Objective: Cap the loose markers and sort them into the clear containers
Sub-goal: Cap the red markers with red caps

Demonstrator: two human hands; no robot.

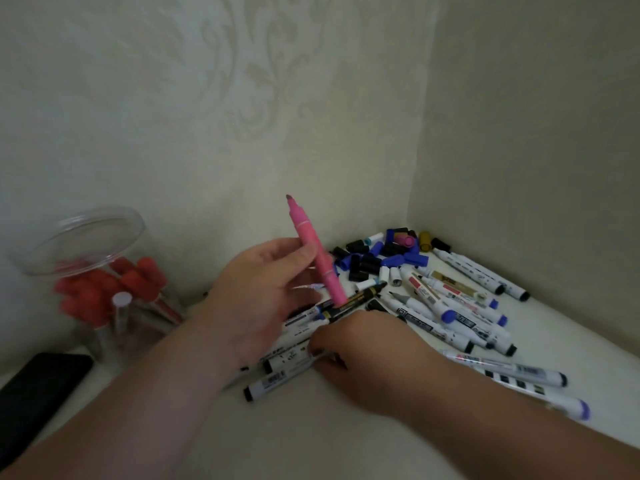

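Capping step in hand, I judge: left grip is clamped on pink marker, thumb and fingers round the mid-barrel, bare tip up. Marker is held clear of the worktop, above the marker pile. (obs 1)

Right side? (obs 2)

Right grip is down on white markers at the pile's near edge, fingers curled onto them. Can't tell if it pinches one or just rests there. (obs 1)

Matching cap? (obs 2)

Pink cap lies in the cap heap by the wall corner, among blue and black caps, well apart from both grips. (obs 1)

Container? (obs 2)

Clear container stands at left w/ red-capped markers inside; no pink seen in it. Dark flat object sits just in front. (obs 1)

Next move? (obs 2)

Prob. right grip must leave the white markers, reach to the far heap, pick the pink cap only, then line it up w/ the tip and press on. Lower end of marker unclear, so check it too. Sorting comes after. (obs 1)
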